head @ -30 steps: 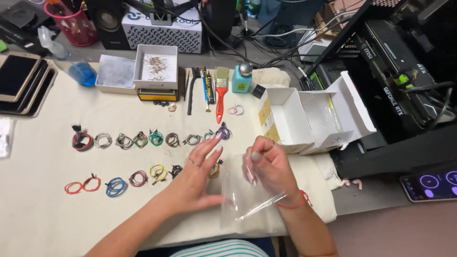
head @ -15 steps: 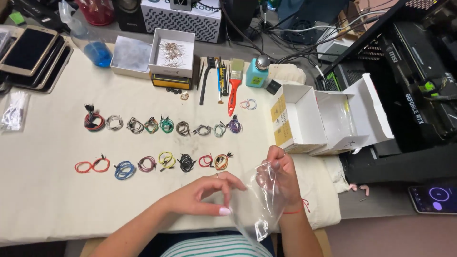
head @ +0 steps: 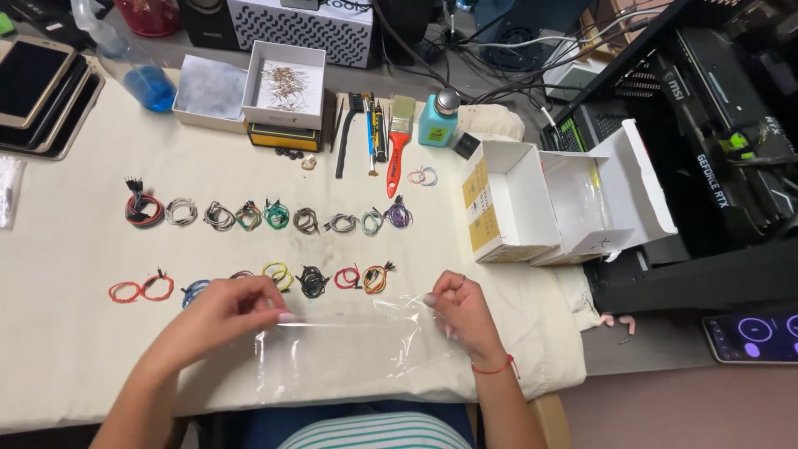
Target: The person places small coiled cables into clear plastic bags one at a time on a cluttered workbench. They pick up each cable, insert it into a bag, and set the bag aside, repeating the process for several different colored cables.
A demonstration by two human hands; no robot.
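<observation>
The left hand [head: 229, 309] and right hand [head: 457, 306] pinch a clear, empty plastic bag [head: 345, 349] flat on the counter [head: 75, 349]; coiled coloured wires [head: 274, 218] lie unbagged.

Both forearms bare, no sleeves visible. Right hand [head: 462, 309]: thin red string bracelet [head: 490, 367] at the wrist. Left hand [head: 224, 308]: pale polished fingernails. Torso: green-and-white striped top [head: 366, 432].

Bare cloth [head: 75, 349] lies left of the bag [head: 341, 357]; passage open there. 2 rows of wire coils [head: 274, 218] block the area beyond the bag. An open white box [head: 532, 204] obstructs beyond-right of the bag.
</observation>
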